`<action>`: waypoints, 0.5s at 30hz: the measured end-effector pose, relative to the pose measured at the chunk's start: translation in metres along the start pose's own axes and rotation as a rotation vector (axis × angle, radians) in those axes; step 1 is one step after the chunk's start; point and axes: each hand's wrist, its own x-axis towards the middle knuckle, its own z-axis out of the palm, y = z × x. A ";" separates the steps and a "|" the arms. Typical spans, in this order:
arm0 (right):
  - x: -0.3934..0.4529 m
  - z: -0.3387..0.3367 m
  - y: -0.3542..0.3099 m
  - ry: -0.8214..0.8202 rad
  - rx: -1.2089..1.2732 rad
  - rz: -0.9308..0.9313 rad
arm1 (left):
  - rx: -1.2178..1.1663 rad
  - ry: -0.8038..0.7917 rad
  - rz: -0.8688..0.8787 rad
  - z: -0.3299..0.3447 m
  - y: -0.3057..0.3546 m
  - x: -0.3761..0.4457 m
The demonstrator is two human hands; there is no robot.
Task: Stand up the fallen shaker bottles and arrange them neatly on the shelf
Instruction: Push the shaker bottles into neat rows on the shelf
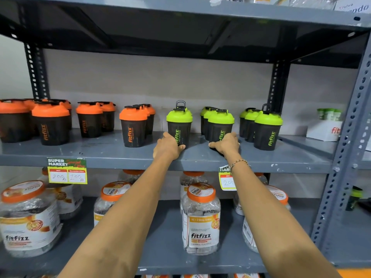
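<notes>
Black shaker bottles stand upright in rows on the grey middle shelf (pixel 104 155). Orange-lidded shakers (pixel 133 127) fill the left half and green-lidded ones the right. My left hand (pixel 167 146) wraps the base of a single green-lidded shaker (pixel 179 122) near the middle. My right hand (pixel 225 144) grips the base of the front green-lidded shaker (pixel 220 124) of the neighbouring row. Further right stands another row of green-lidded shakers (pixel 268 129). No bottle in view lies on its side.
A white box (pixel 323 130) with small green bottles sits at the shelf's right end. Large clear jars with orange lids (pixel 200 217) fill the shelf below. Price tags (pixel 67 171) hang from the shelf edge. A perforated grey upright (pixel 345 137) frames the right side.
</notes>
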 end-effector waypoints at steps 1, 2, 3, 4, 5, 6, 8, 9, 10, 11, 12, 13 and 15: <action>-0.001 0.000 0.000 -0.001 0.005 0.000 | 0.003 0.002 0.002 0.000 0.000 0.000; -0.001 0.000 0.000 -0.001 0.010 -0.003 | 0.007 0.002 0.004 0.000 0.000 0.000; -0.002 0.000 0.000 -0.001 0.014 -0.005 | 0.008 0.001 0.005 0.001 0.000 0.001; -0.002 0.000 0.000 -0.001 0.017 -0.007 | 0.010 0.000 0.008 0.001 0.000 0.001; -0.002 -0.001 0.000 -0.001 0.016 -0.009 | 0.012 -0.001 0.011 0.001 0.000 0.001; -0.003 -0.001 0.001 -0.001 0.011 -0.011 | 0.013 -0.002 0.014 0.001 0.000 0.002; -0.004 -0.002 0.001 -0.006 -0.003 -0.020 | 0.013 -0.004 0.020 0.001 -0.001 0.002; -0.005 -0.002 0.002 -0.008 -0.010 -0.025 | 0.010 -0.007 0.023 0.001 -0.001 0.002; -0.006 -0.003 0.002 -0.010 -0.015 -0.026 | 0.006 -0.008 0.024 0.001 -0.001 0.002; -0.006 -0.004 0.002 -0.014 -0.017 -0.026 | 0.002 -0.010 0.022 0.001 -0.001 0.003; -0.007 -0.005 0.001 -0.023 -0.017 -0.025 | -0.003 -0.012 0.020 0.001 -0.001 0.003; -0.008 -0.006 0.001 -0.035 -0.012 -0.023 | -0.009 -0.015 0.018 0.001 -0.002 0.003; -0.013 -0.008 0.000 -0.047 0.002 -0.008 | -0.026 -0.022 0.019 0.001 -0.002 0.003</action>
